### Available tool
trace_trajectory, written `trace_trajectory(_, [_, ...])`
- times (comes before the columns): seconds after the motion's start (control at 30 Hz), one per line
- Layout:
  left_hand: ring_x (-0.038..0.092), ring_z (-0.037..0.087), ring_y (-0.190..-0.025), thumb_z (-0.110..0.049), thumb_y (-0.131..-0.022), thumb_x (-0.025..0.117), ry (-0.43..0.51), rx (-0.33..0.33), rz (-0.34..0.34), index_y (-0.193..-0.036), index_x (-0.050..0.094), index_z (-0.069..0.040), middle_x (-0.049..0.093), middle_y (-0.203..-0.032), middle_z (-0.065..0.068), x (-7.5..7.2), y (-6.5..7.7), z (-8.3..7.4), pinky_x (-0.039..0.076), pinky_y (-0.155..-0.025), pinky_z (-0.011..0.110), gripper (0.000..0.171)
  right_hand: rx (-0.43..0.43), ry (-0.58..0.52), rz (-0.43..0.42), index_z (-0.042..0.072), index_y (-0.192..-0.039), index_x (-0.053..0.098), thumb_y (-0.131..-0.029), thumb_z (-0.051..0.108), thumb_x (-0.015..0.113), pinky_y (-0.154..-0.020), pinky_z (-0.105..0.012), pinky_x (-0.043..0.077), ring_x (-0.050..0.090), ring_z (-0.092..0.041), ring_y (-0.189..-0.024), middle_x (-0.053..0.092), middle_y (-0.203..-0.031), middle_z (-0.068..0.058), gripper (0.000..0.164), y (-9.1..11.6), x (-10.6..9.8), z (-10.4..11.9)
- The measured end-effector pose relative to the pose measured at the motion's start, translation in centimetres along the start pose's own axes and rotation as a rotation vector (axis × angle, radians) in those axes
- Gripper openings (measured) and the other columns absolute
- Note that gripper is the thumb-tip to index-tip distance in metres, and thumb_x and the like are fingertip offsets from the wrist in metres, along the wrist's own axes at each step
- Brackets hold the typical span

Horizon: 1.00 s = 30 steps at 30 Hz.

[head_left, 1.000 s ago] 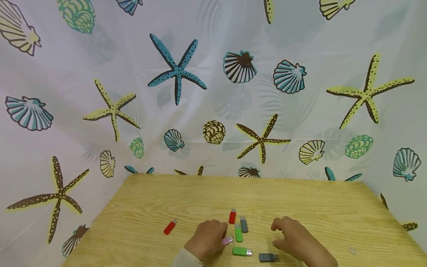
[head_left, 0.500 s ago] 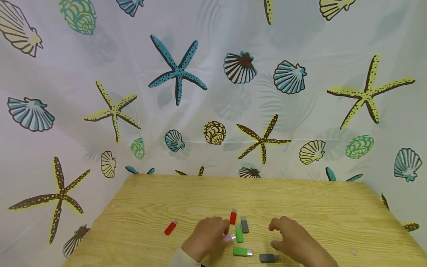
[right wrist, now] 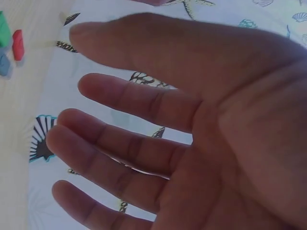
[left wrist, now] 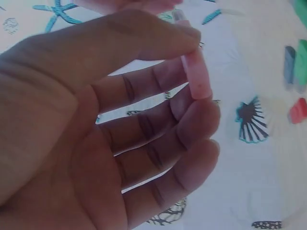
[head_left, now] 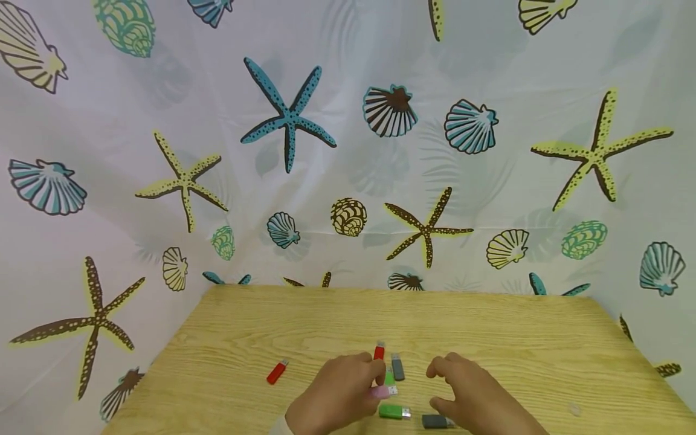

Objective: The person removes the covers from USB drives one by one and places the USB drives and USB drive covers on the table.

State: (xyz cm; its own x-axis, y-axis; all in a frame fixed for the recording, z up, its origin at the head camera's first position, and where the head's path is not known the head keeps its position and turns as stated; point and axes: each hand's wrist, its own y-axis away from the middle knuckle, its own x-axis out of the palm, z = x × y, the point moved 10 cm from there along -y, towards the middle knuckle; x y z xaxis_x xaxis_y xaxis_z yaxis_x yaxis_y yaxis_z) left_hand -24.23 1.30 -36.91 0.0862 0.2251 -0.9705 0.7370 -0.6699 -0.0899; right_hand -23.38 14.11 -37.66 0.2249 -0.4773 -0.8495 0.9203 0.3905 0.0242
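In the head view my left hand (head_left: 337, 389) pinches a pink USB stick (head_left: 383, 391), its metal plug pointing right. The left wrist view shows the pink USB stick (left wrist: 196, 72) between thumb and fingers. My right hand (head_left: 470, 389) holds nothing; its fingers are spread and relaxed, beside a grey USB stick (head_left: 434, 421) that it partly covers. Below the pink stick lies a green USB stick (head_left: 393, 411). A second green stick (head_left: 389, 378) is mostly hidden behind my left fingers, close to a red stick (head_left: 379, 351) and another grey stick (head_left: 398, 367).
Another red USB stick (head_left: 277, 371) lies apart on the left of the wooden table (head_left: 244, 326). A small clear piece (head_left: 574, 408) sits at the right. A white curtain (head_left: 348, 169) printed with starfish and shells surrounds the table's back and sides.
My left hand has lifted the pink USB stick and moved it right, over part of the upper green stick. My right hand has shifted slightly left, partly covering the lower grey stick.
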Motion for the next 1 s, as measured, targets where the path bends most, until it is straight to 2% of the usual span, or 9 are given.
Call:
trace_trajectory(0.23, [0.048,-0.002,-0.062,-0.024,-0.077,0.079,-0.023,0.046,0.037,-0.093,0.064,-0.021,0.054,-0.076,-0.011,-1.3,0.9,-1.9,0.042,-0.055,0.016,0.022,-0.072,-0.020,0.104,0.010,-0.103,0.064,-0.081,0.024,0.075,-0.067,-0.038,0.052,0.057,-0.015,-0.077,0.059,-0.091,0.001,0.028,0.2,1.0,2.3])
trace_trajectory(0.43, [0.049,-0.004,-0.065,-0.023,-0.081,0.077,0.014,0.102,0.038,-0.093,0.064,-0.019,0.054,-0.077,-0.012,-2.2,1.5,-3.3,0.042,-0.057,0.013,0.018,-0.177,-0.002,0.092,0.010,-0.102,0.064,-0.083,0.022,0.074,-0.063,-0.029,0.052,0.056,-0.008,-0.075,0.058,-0.088,0.007,0.024,0.6,1.2,4.2])
trace_trajectory(0.57, [0.049,-0.005,-0.066,-0.024,-0.083,0.075,0.041,0.137,0.057,-0.095,0.066,-0.018,0.055,-0.078,-0.013,-2.3,1.8,-4.0,0.041,-0.058,0.011,0.016,-0.180,-0.012,0.092,0.013,-0.100,0.064,-0.082,0.021,0.074,-0.062,-0.028,0.052,0.056,-0.006,-0.073,0.059,-0.085,0.009,0.021,1.0,1.0,4.5])
trace_trajectory(0.7, [0.048,-0.005,-0.066,-0.024,-0.084,0.074,0.029,0.154,0.071,-0.100,0.067,-0.019,0.054,-0.078,-0.013,-2.4,1.9,-4.3,0.041,-0.058,0.010,0.018,-0.181,-0.046,0.107,0.013,-0.100,0.065,-0.083,0.023,0.074,-0.064,-0.028,0.053,0.058,-0.005,-0.075,0.061,-0.087,0.009,0.021,1.3,0.9,4.9])
trace_trajectory(0.8, [0.047,-0.005,-0.066,-0.024,-0.084,0.074,0.019,0.178,0.050,-0.100,0.066,-0.020,0.052,-0.076,-0.013,-2.7,2.0,-4.7,0.039,-0.057,0.010,0.018,-0.203,-0.077,0.110,0.015,-0.099,0.065,-0.085,0.022,0.072,-0.064,-0.027,0.052,0.055,-0.002,-0.074,0.061,-0.086,0.011,0.018,1.5,0.8,5.5])
trace_trajectory(1.0, [0.043,-0.004,-0.066,-0.022,-0.084,0.073,0.021,0.217,-0.001,-0.091,0.064,-0.020,0.048,-0.072,-0.013,-3.2,2.4,-5.3,0.035,-0.054,0.010,0.011,-0.235,-0.083,0.089,0.016,-0.090,0.066,-0.086,0.017,0.070,-0.058,-0.021,0.046,0.046,0.003,-0.065,0.051,-0.075,0.017,0.006,1.8,0.7,6.2])
